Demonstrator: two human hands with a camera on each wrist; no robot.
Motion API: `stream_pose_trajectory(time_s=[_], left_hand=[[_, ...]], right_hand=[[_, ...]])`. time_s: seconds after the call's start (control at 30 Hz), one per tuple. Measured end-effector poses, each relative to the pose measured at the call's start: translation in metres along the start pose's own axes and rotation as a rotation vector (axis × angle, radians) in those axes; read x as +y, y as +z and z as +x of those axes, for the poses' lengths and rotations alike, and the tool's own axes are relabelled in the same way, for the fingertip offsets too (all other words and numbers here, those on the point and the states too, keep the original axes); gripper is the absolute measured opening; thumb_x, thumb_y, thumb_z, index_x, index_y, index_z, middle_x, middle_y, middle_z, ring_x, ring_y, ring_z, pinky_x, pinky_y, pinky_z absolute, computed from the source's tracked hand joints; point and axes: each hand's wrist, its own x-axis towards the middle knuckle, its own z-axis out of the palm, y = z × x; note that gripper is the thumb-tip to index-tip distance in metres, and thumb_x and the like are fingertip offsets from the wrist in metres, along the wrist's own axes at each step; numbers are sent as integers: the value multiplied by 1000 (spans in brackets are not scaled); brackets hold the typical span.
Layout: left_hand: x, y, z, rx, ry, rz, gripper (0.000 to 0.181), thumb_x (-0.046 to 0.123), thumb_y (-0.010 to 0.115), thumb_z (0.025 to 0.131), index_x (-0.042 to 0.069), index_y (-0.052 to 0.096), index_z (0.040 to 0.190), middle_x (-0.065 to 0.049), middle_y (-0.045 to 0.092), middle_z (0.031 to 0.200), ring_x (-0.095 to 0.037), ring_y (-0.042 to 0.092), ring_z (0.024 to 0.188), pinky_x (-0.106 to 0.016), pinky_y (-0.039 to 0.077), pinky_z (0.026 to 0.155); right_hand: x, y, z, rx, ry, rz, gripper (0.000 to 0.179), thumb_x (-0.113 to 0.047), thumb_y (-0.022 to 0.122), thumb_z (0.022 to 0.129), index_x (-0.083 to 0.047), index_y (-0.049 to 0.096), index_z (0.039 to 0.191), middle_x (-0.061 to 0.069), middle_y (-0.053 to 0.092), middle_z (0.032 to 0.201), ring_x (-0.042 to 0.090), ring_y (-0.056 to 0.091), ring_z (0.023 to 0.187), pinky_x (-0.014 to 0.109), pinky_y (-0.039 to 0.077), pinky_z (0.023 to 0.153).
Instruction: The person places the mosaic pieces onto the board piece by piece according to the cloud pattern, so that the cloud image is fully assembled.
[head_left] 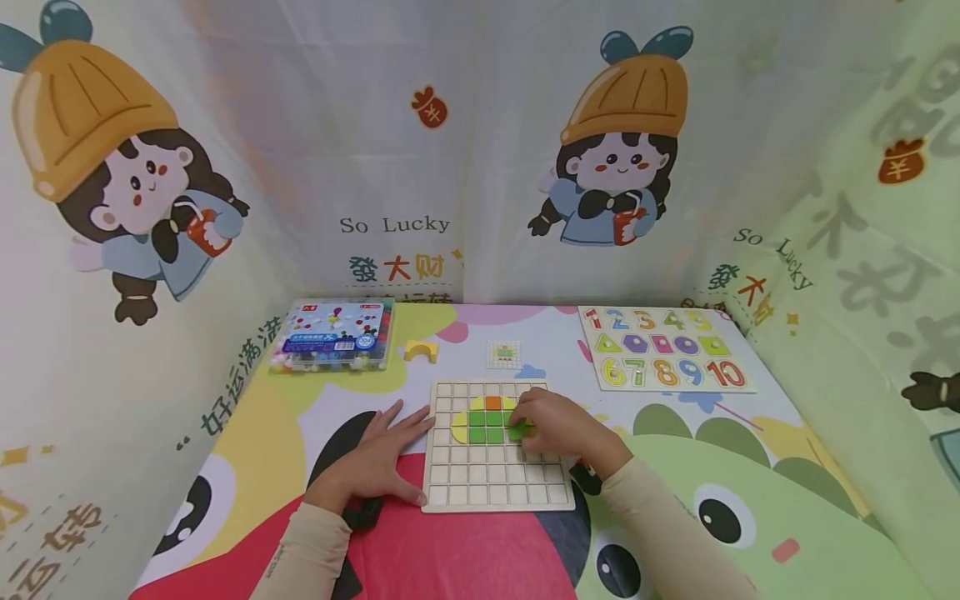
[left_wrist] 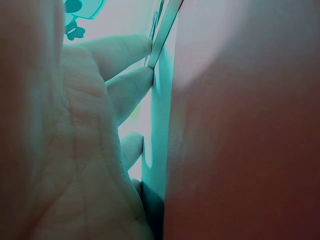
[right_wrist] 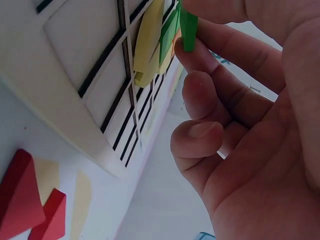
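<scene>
A pale square grid board [head_left: 497, 477] lies in front of me with green tiles [head_left: 486, 427], an orange tile [head_left: 492, 403] and yellow rounded pieces [head_left: 460, 427] in its cells. My left hand [head_left: 378, 462] rests on the table with fingers spread, fingertips and thumb touching the board's left edge; the left wrist view shows the fingers [left_wrist: 125, 92] along that edge. Above the right part of the coloured pattern, my right hand [head_left: 558, 423] pinches a green tile [right_wrist: 189, 31] between thumb and fingers. Beside that tile, a yellow piece [right_wrist: 149, 40] sits on the board.
A small pattern card [head_left: 504, 354] lies behind the board, a yellow arch block [head_left: 422, 351] to its left. Farther left is a clear plastic box [head_left: 333, 335]; at the right lies a number-and-shape board [head_left: 666, 348]. Red pieces [right_wrist: 20, 200] lie beside the grid board.
</scene>
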Motion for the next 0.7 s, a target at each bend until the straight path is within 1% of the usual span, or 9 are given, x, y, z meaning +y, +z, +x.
stream_pose_trajectory(time_s=[0.1, 0.2, 0.43, 0.7], left_hand=[[1, 0, 1, -3, -6, 1, 120, 60, 93, 64, 23, 39, 165, 1, 25, 177, -43, 0, 165, -72, 0, 129], [1, 1, 1, -3, -10, 2, 121, 59, 93, 64, 24, 39, 165, 2, 25, 177, -42, 0, 165, -72, 0, 129], [0, 1, 1, -4, -7, -5, 121, 60, 92, 64, 24, 39, 165, 2, 25, 177, -42, -1, 165, -72, 0, 129], [-1, 2, 2, -2, -9, -3, 121, 60, 93, 63, 24, 39, 165, 3, 25, 177, -42, -1, 165, -72, 0, 129]], right_hand=[[0, 1, 0, -4, -3, 9, 27, -15, 81, 83, -19, 83, 109, -5, 72, 111, 11, 59, 101, 34, 57, 94], [-1, 2, 0, -7, -24, 2, 26, -15, 80, 84, -18, 83, 109, -4, 72, 111, 11, 59, 102, 34, 58, 94], [-1, 5, 1, 6, -73, -18, 27, -12, 79, 83, -17, 84, 109, -3, 71, 107, 12, 59, 99, 33, 57, 91], [-2, 6, 2, 4, -75, -9, 25, -9, 81, 85, -17, 85, 109, -3, 71, 107, 13, 59, 100, 34, 57, 92]])
